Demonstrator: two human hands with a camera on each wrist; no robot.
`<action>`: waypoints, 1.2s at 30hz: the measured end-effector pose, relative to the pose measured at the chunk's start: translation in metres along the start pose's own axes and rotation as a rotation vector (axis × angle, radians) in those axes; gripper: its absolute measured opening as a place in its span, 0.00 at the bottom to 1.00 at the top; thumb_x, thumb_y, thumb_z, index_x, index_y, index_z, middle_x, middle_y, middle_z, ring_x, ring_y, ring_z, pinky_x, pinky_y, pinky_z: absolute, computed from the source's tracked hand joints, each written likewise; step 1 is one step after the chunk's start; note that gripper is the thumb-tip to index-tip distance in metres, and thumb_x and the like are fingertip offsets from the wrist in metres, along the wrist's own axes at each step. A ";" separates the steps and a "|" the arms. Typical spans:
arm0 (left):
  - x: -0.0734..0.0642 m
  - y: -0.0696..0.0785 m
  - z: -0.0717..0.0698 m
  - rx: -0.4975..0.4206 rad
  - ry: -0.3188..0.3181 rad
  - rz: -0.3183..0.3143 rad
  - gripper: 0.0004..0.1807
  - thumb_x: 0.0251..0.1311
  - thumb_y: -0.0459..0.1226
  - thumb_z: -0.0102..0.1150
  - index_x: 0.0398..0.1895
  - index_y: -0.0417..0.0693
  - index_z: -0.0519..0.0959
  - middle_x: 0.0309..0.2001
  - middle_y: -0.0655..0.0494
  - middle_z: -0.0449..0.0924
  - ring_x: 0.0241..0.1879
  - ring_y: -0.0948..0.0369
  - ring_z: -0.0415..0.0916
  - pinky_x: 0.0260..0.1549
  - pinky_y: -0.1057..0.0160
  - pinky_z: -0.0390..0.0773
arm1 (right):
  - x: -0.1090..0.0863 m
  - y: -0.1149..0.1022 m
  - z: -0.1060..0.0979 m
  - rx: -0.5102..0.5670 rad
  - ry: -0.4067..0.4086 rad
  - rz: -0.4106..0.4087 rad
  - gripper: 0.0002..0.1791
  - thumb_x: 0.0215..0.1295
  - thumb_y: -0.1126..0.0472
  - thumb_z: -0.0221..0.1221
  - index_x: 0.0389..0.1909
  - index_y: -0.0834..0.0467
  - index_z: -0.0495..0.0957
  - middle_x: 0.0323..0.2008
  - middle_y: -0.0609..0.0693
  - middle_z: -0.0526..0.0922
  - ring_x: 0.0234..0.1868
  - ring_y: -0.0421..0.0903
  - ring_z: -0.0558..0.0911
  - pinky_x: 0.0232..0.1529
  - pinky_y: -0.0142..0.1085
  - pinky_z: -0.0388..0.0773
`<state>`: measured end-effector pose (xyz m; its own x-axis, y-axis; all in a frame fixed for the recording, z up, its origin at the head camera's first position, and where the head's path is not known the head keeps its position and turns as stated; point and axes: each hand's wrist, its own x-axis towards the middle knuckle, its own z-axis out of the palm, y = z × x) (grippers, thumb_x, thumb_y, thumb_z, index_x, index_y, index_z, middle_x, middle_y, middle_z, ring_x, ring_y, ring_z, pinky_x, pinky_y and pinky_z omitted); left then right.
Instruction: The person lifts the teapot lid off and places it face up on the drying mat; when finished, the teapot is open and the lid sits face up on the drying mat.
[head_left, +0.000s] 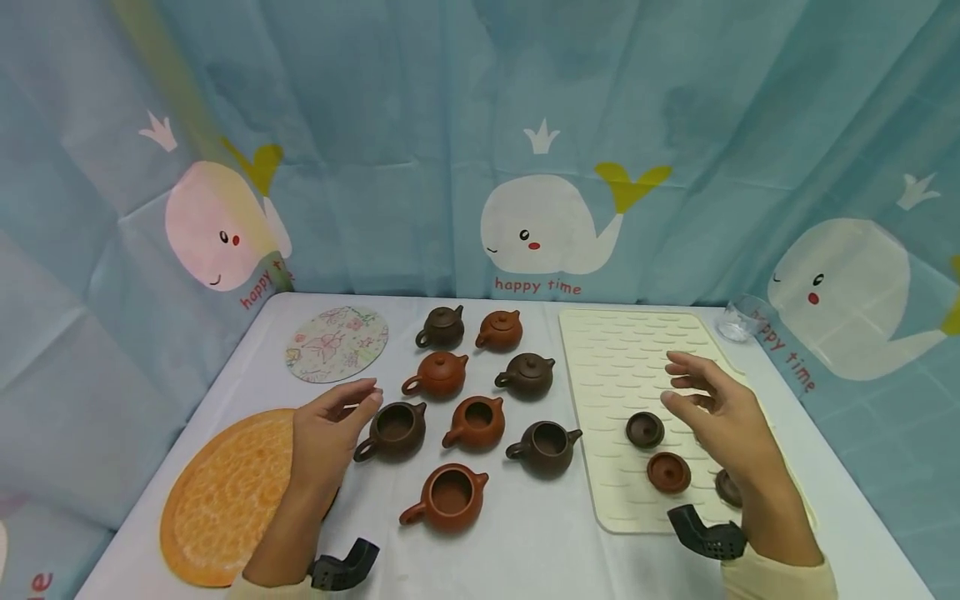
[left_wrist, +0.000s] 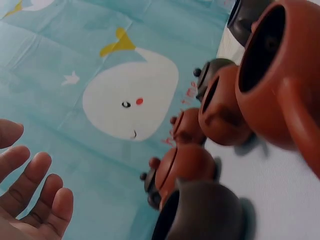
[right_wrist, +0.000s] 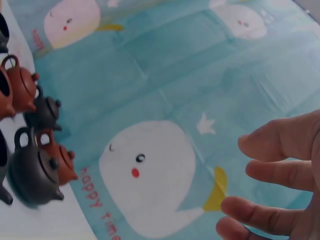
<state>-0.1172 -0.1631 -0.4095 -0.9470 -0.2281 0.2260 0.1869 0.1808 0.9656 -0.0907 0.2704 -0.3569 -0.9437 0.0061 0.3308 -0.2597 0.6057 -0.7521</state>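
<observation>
My left hand (head_left: pixel 330 437) hovers with fingers loosely bent and nothing in them, just left of a dark brown lidless teapot (head_left: pixel 397 432). Beside that pot stand a reddish lidless teapot (head_left: pixel 486 435), another dark one (head_left: pixel 547 460) and, nearest me, a second reddish one (head_left: pixel 463 512). Over the cream mat (head_left: pixel 622 358), my right hand (head_left: pixel 716 417) is raised, fingers relaxed and apart, holding nothing. Below and left of it lie a dark lid (head_left: pixel 645 430) and a reddish lid (head_left: pixel 668 473); another dark lid (head_left: pixel 726 488) is partly hidden by the right wrist.
Farther back stand lidded teapots: dark (head_left: pixel 442 329) and reddish (head_left: pixel 499 333) behind, reddish (head_left: pixel 442 377) and dark (head_left: pixel 529 379) in front. A floral round mat (head_left: pixel 337 343), an orange round mat (head_left: pixel 217 500) at left, and a clear glass (head_left: pixel 737 321) at the back right corner share the table.
</observation>
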 end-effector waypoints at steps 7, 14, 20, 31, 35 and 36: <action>0.015 0.005 0.026 -0.027 -0.123 0.030 0.14 0.59 0.34 0.66 0.48 0.40 0.83 0.40 0.48 0.84 0.43 0.59 0.78 0.41 0.67 0.76 | 0.016 -0.013 0.014 0.100 -0.013 -0.062 0.25 0.65 0.66 0.61 0.63 0.59 0.72 0.50 0.54 0.76 0.48 0.47 0.74 0.46 0.26 0.70; 0.030 0.009 0.057 -0.043 -0.226 -0.034 0.16 0.59 0.35 0.67 0.50 0.42 0.82 0.46 0.51 0.83 0.48 0.58 0.76 0.44 0.60 0.76 | 0.040 -0.017 0.040 0.190 -0.065 -0.039 0.22 0.66 0.62 0.62 0.61 0.58 0.74 0.49 0.54 0.78 0.46 0.47 0.75 0.44 0.30 0.72; 0.044 0.015 0.092 -0.097 -0.258 -0.161 0.15 0.60 0.38 0.66 0.50 0.47 0.83 0.46 0.52 0.82 0.48 0.57 0.77 0.44 0.57 0.77 | 0.065 -0.014 0.066 0.243 -0.098 -0.046 0.22 0.65 0.63 0.62 0.60 0.58 0.74 0.48 0.56 0.79 0.46 0.49 0.76 0.45 0.37 0.72; 0.059 0.017 0.135 -0.079 -0.271 -0.306 0.15 0.58 0.40 0.68 0.49 0.50 0.84 0.52 0.56 0.78 0.52 0.57 0.72 0.43 0.58 0.77 | 0.091 0.004 0.105 0.277 -0.152 0.052 0.21 0.62 0.64 0.64 0.57 0.58 0.77 0.44 0.59 0.78 0.44 0.53 0.76 0.42 0.46 0.73; 0.061 0.010 0.146 -0.067 -0.315 -0.355 0.17 0.58 0.39 0.68 0.51 0.49 0.83 0.55 0.54 0.75 0.57 0.54 0.68 0.48 0.53 0.75 | 0.097 0.012 0.116 0.267 -0.157 0.088 0.21 0.62 0.64 0.64 0.56 0.59 0.77 0.41 0.58 0.78 0.43 0.53 0.76 0.39 0.44 0.74; 0.061 0.008 0.149 -0.058 -0.328 -0.367 0.17 0.58 0.39 0.67 0.51 0.49 0.83 0.54 0.54 0.75 0.58 0.53 0.68 0.50 0.52 0.74 | 0.098 0.014 0.118 0.263 -0.162 0.101 0.21 0.62 0.63 0.64 0.56 0.59 0.77 0.41 0.58 0.78 0.42 0.53 0.76 0.39 0.43 0.73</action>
<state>-0.2123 -0.0326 -0.4071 -0.9837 0.0478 -0.1736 -0.1689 0.0893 0.9816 -0.2108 0.1855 -0.4029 -0.9823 -0.0836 0.1678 -0.1871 0.3816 -0.9052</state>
